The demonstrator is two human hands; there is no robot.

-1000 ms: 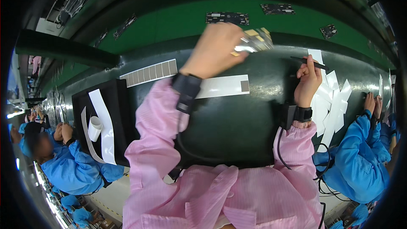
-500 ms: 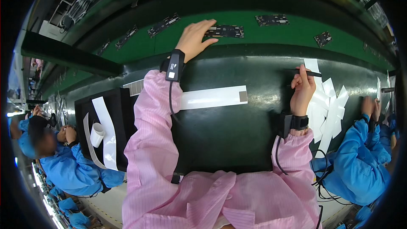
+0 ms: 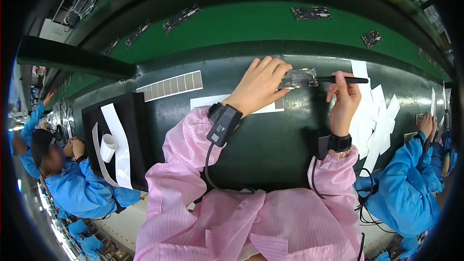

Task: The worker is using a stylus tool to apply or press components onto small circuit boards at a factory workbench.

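Note:
My left hand (image 3: 258, 86) grips a dark circuit board (image 3: 300, 75) by its left end, above the dark worktop. In my right hand (image 3: 345, 100) is a pair of black tweezers (image 3: 356, 80), pinched between thumb and fingers. Their tip points left, close to the board's right end; whether they touch it I cannot tell. Partly hidden beneath my left hand and wrist lies a white backing strip (image 3: 202, 101) with a grey patch at its right end. Farther left lies another strip (image 3: 173, 86) with several grey labels in a row.
Beyond the worktop runs a green belt (image 3: 241, 25) carrying several circuit boards (image 3: 311, 13). At left a black tray (image 3: 137, 152) holds curled white strips (image 3: 116, 140). White strips (image 3: 371, 128) are piled at right. People in blue work on both sides; a dark beam (image 3: 77, 60) crosses at left.
My left hand has picked the circuit board off the green belt and brought it nearer and rightward, to the tweezers. My right hand has barely moved; the tweezers now point left.

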